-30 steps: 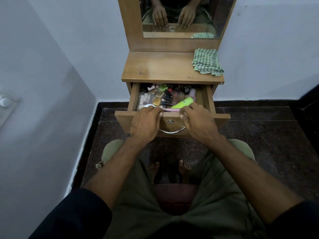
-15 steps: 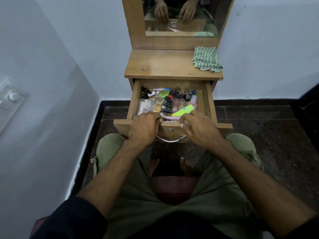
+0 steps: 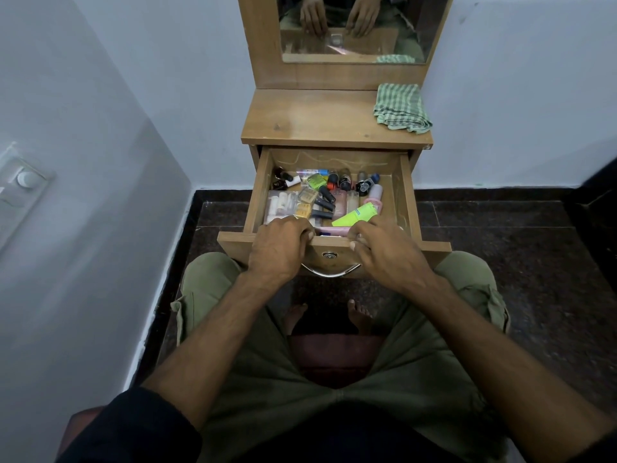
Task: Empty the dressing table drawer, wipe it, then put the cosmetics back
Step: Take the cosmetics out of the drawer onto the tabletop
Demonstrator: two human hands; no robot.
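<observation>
Your left hand [image 3: 278, 247] and right hand [image 3: 387, 250] both curl over the front edge of the drawer [image 3: 405, 192], centre of frame, which stands pulled out and full of cosmetics [image 3: 329, 198]. Nothing is removed yet. Steady the drawer level, then lift items out in small groups onto the tabletop [image 3: 317, 121]. Keep clear of the checked cloth [image 3: 400, 106], upper right, needed for wiping.

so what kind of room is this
Most likely a bedroom or dressing corner at home: a small wooden dressing table with a mirror against the wall, and its open drawer full of cosmetics.
</observation>
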